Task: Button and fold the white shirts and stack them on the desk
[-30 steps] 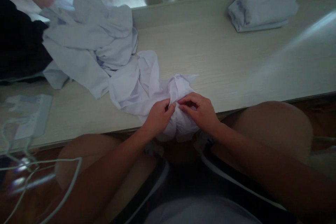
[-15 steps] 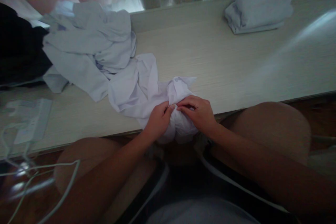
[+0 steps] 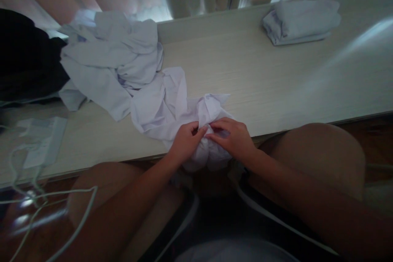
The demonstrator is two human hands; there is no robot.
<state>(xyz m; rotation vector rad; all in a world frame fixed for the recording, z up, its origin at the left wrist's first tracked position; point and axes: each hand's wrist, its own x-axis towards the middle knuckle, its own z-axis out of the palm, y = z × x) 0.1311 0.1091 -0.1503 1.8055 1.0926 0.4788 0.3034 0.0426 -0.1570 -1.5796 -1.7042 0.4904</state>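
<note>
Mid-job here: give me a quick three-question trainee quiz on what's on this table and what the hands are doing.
1. True or false: both hands grip the same crumpled white cloth garment at the near edge of the pale wood-grain table.
2. Multiple choice: where does the neatly folded pale blue-grey cloth lie? A) far right of the table, B) under the left hand, C) on the floor.
3. What lies at the table's far left, beside the loose heap of pale blue shirts?

Key:
1. True; the right hand and left hand pinch it together, fingertips nearly meeting.
2. A.
3. A dark black fabric pile.
</note>
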